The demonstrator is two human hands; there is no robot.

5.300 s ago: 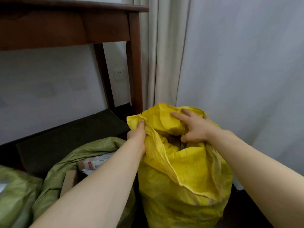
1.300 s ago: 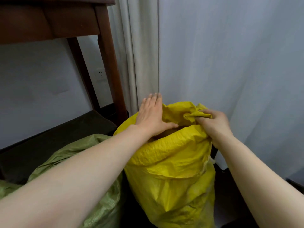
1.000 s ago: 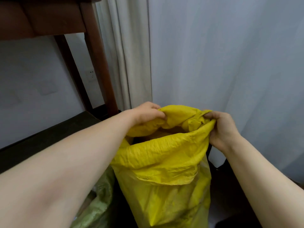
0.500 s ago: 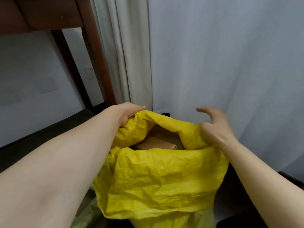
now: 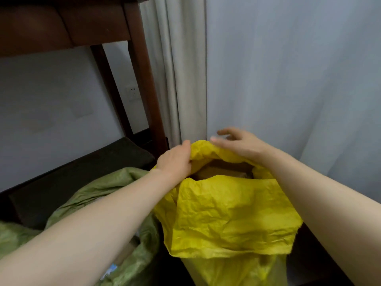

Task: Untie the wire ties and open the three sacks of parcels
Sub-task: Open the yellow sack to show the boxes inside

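Gripping crinkled yellow sack (image 5: 231, 219) rim, left hand (image 5: 175, 162) fingers clamped, right hand (image 5: 239, 144) fingers spread.

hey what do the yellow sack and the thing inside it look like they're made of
The yellow sack looks like thin woven plastic, matte: it holds sharp crinkles, and its folded-down edge is frayed. The box inside looks like plain brown cardboard, flat-faced with a straight edge, though only part of it shows.

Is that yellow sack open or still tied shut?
Open. The yellow sack has its mouth spread and its near edge folded down, with a brown cardboard parcel showing inside.
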